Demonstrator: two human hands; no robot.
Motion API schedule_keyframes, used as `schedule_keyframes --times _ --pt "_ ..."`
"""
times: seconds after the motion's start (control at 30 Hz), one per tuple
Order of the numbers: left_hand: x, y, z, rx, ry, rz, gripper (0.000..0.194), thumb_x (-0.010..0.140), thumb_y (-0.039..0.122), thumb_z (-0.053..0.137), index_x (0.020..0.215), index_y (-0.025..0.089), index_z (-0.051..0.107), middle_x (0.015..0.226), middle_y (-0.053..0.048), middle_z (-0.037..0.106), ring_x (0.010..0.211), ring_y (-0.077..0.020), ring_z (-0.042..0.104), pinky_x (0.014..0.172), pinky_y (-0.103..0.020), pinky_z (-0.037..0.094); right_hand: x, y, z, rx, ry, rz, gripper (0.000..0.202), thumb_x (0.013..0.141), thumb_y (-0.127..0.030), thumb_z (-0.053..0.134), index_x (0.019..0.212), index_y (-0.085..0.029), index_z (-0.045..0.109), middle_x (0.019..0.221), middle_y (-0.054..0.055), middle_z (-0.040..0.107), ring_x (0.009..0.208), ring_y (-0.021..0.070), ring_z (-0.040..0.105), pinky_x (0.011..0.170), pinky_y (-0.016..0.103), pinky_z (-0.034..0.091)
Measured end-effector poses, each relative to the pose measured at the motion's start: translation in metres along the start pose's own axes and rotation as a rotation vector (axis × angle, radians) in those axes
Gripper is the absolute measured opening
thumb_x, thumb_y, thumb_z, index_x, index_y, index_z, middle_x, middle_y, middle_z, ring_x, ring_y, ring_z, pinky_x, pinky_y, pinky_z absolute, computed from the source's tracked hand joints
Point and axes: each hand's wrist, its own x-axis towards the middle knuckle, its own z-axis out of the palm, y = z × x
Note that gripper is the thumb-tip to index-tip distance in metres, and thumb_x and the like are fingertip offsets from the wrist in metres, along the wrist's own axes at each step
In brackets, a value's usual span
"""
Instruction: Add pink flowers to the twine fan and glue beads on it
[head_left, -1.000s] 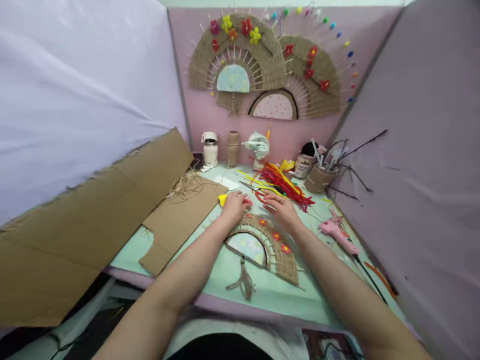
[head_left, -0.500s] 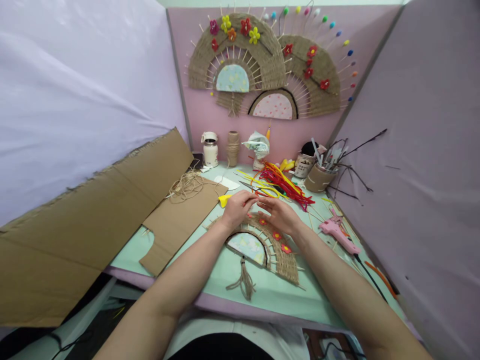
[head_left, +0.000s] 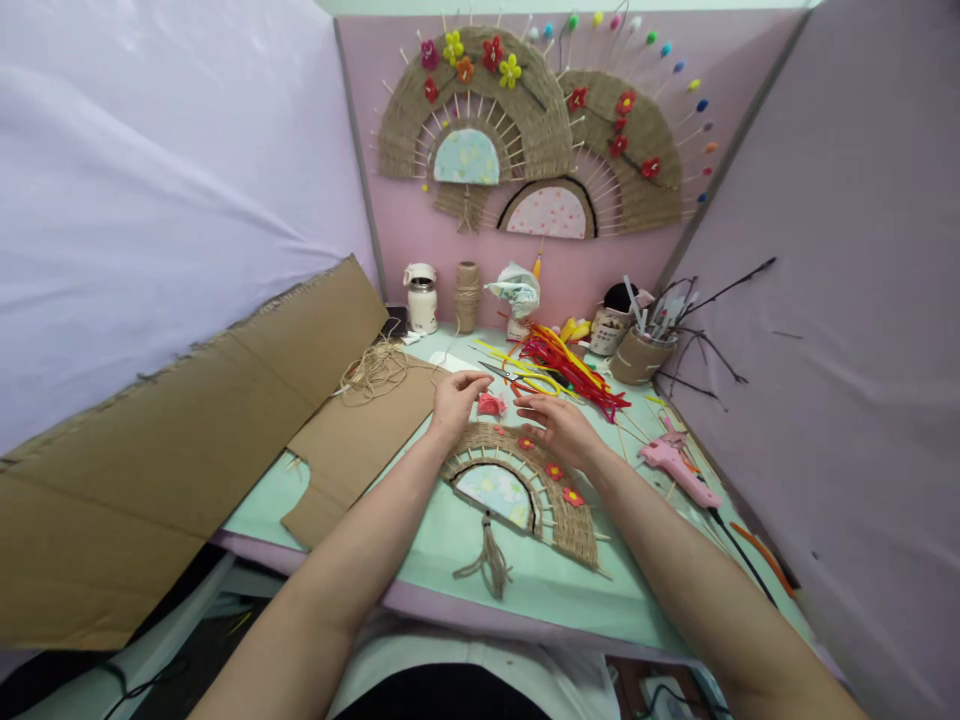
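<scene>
In the head view, both bare arms reach in from the near edge of the table (head_left: 442,590) and slant towards each other, so the hands come close without touching, beyond the half-round panel of a woven fan (head_left: 574,525). The left forearm (head_left: 375,535) runs up and to the right. Its hand, the left hand (head_left: 451,408), is over the far left part of the fan, back of the hand up and fingers bent to the right. The fingertips are drawn in close to the thumb; whether they pinch anything is too small to tell.

The right forearm (head_left: 660,540) slants up and to the left. The right hand (head_left: 564,430) hovers at the fan's far right side, its fingers stretched left and slightly parted, with nothing visible in them.

Between the hands, just beyond the fan, lies a crumpled pink-red piece (head_left: 491,404). The fan lies on the table, with small red flowers (head_left: 553,471) along its woven band and a tassel (head_left: 491,560) hanging towards the near edge. Scissors (head_left: 541,382) lie on the far side of the hands, beside red and yellow strips (head_left: 574,370). A pink glue gun (head_left: 679,470) lies to the right, and cardboard (head_left: 367,430) to the left.
</scene>
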Motion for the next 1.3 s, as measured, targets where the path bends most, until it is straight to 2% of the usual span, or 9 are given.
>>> schedule_keyframes --times 0.23,0.4,0.47,0.6,0.73,0.9,1.03,1.17,1.3 --pt "-0.006 0.003 0.002 -0.001 0.015 -0.039 0.030 0.060 0.038 0.078 0.058 0.016 0.057 0.050 0.004 0.052 0.050 -0.0076 0.043 0.053 -0.023 0.035 0.000 0.000 0.000 -0.023 0.026 -0.007 0.015 0.063 -0.030 0.074 0.074 -0.021 0.071 0.096 0.004 0.069 0.082 0.0148 0.060 0.068 0.026 0.046" --pt "-0.005 0.003 0.003 -0.215 -0.053 -0.193 0.045 0.067 0.057 0.069 0.063 0.013 0.060 0.061 -0.003 0.060 0.051 -0.0071 0.047 0.051 -0.022 0.036 0.000 0.002 -0.001 -0.057 0.014 -0.034 0.017 0.064 -0.031 0.074 0.076 -0.021 0.070 0.093 0.004 0.070 0.079 0.0142 0.061 0.067 0.025 0.046" --pt "-0.005 0.006 0.004 -0.315 -0.044 -0.253 0.038 0.074 0.050 0.068 0.070 0.012 0.062 0.061 -0.001 0.057 0.051 -0.0061 0.047 0.050 -0.020 0.037 0.001 0.003 -0.001 -0.072 0.018 -0.055 0.017 0.064 -0.031 0.074 0.076 -0.021 0.070 0.091 0.004 0.070 0.077 0.0139 0.061 0.067 0.025 0.046" --pt "-0.009 0.016 0.007 -0.526 -0.067 -0.421 0.007 0.084 0.012 0.057 0.084 0.010 0.064 0.067 0.000 0.055 0.056 -0.0043 0.048 0.052 -0.015 0.040 0.001 0.003 0.000 -0.156 0.040 -0.155 0.016 0.066 -0.034 0.073 0.076 -0.022 0.071 0.087 0.003 0.069 0.074 0.0134 0.060 0.070 0.028 0.046" --pt "-0.019 0.023 0.012 -0.754 -0.136 -0.619 0.027 0.083 -0.003 0.044 0.098 0.008 0.063 0.074 -0.004 0.054 0.061 -0.0054 0.051 0.053 -0.013 0.043 -0.001 0.004 0.003 -0.294 0.056 -0.299 0.017 0.070 -0.037 0.069 0.076 -0.022 0.071 0.077 0.002 0.068 0.071 0.0150 0.059 0.074 0.031 0.046" --pt "-0.034 0.025 0.016 -0.944 -0.110 -0.723 0.028 0.095 0.017 0.039 0.111 0.008 0.060 0.071 -0.003 0.051 0.058 -0.0060 0.048 0.048 -0.012 0.041 -0.004 0.006 0.004 -0.381 0.072 -0.422 0.014 0.075 -0.037 0.066 0.078 -0.023 0.069 0.079 0.002 0.067 0.070 0.0152 0.059 0.074 0.032 0.047" --pt "-0.037 0.025 0.017 -0.961 -0.023 -0.690 0.037 0.097 0.031 0.036 0.109 0.008 0.062 0.077 -0.008 0.058 0.066 -0.0089 0.057 0.055 -0.015 0.049 -0.008 0.006 0.006 -0.448 0.093 -0.486 0.013 0.080 -0.034 0.060 0.084 -0.024 0.067 0.079 0.002 0.066 0.069 0.0164 0.059 0.072 0.034 0.048" --pt "-0.038 0.028 0.014 -1.023 -0.037 -0.603 0.053 0.096 0.046 0.028 0.115 0.008 0.060 0.108 -0.017 0.064 0.102 -0.0200 0.063 0.078 -0.027 0.055 -0.016 0.006 0.009 -0.761 0.095 -0.776 0.022 0.086 -0.034 0.053 0.101 -0.026 0.068 0.105 0.008 0.065 0.099 0.0236 0.058 0.088 0.042 0.046" --pt "-0.040 0.029 0.013 -1.042 -0.119 -0.533 0.063 0.093 0.056 0.025 0.122 0.010 0.055 0.128 -0.018 0.058 0.119 -0.0219 0.056 0.087 -0.029 0.053 -0.020 0.010 0.011 -1.222 -0.003 -0.975 0.042 0.086 -0.039 0.055 0.127 -0.029 0.058 0.140 0.008 0.046 0.128 0.0303 0.038 0.106 0.052 0.029"
